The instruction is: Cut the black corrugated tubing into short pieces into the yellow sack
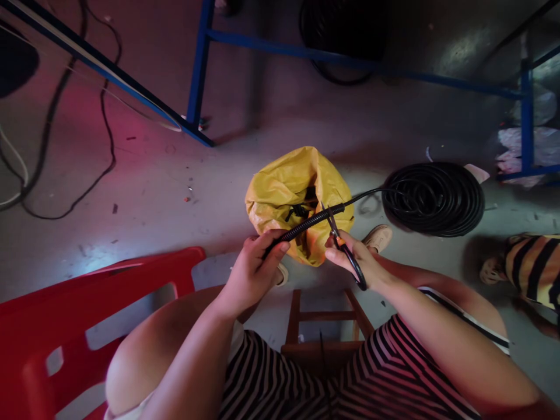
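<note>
Currently, scissors (339, 240) meet a black ribbed tube (310, 222) near mid-frame.
The left hand (249, 271), left of centre, has its fingers closed around the tube; the right hand (370, 265), right of centre, grips the scissors. Beyond are a yellow bag (280, 184), a cable coil (455, 204) at right and a blue frame (271, 44) across the top.

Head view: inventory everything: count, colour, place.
Tube: 1, black, above bag
Scissors: 1, black/orange, at tube
Bag: 1, yellow, centre floor
Right coil: 1, black, floor
Far coil: 1, black, top
Frames: several, blue, top
Chair: 1, red, left
Stool: 1, brown, bottom
Cables: several, black/white, left
Plastic bags: several, pale, right
Other person: 1, striped clothing, right
Shoes: 2, beige, floor
Legs: 2, bottom
Left hand: 1, on tube
Right hand: 1, on scissors
</note>
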Demonstrator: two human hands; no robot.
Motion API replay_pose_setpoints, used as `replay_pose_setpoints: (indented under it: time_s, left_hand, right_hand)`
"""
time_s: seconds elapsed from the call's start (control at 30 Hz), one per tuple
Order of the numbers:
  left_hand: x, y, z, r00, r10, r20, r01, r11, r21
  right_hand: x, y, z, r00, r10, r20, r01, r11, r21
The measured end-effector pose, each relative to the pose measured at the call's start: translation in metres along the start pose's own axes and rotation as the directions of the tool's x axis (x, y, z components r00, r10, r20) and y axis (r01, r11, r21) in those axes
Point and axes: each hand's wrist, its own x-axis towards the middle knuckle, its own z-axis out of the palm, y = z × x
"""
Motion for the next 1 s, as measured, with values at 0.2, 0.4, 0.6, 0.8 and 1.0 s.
replay_pose_setpoints:
  time_s: [0.2, 0.4, 0.6, 0.8, 1.0]
  left_hand:
    - [-0.0002, -0.0004, 0.0005, 1.000, 0.007, 0.008, -0.007, 1.000, -0.004]
    - [-0.0003, -0.0013, 0.0006, 1.000, 0.009, 0.010, -0.009, 1.000, 0.026]
    - [0.0000, -0.0028, 0.0012, 1.000, 0.005, -0.009, -0.004, 1.000, 0.020]
    - [0.0004, -0.0039, 0.0013, 1.000, 0.014, 0.006, -0.014, 0.999, 0.031]
    - [-0.0006, -0.0035, 0.0011, 1.000, 0.011, 0.002, -0.011, 0.999, 0.035]
  right_hand:
    - [0.0002, -0.0046, 0.0000, 0.999, 0.008, 0.033, -0.008, 1.000, -0.006]
    - [0.0012, -0.0048, 0.0005, 0.999, -0.003, 0.041, 0.001, 0.999, 0.042]
    - [0.0015, 0.0002, 0.0014, 0.999, 0.000, 0.043, -0.003, 0.997, 0.074]
    - [0.0019, -0.0003, 0.0014, 0.998, 0.002, 0.058, -0.006, 0.997, 0.071]
    - [0.0013, -0.0016, 0.0020, 0.998, 0.007, 0.068, -0.012, 0.997, 0.072]
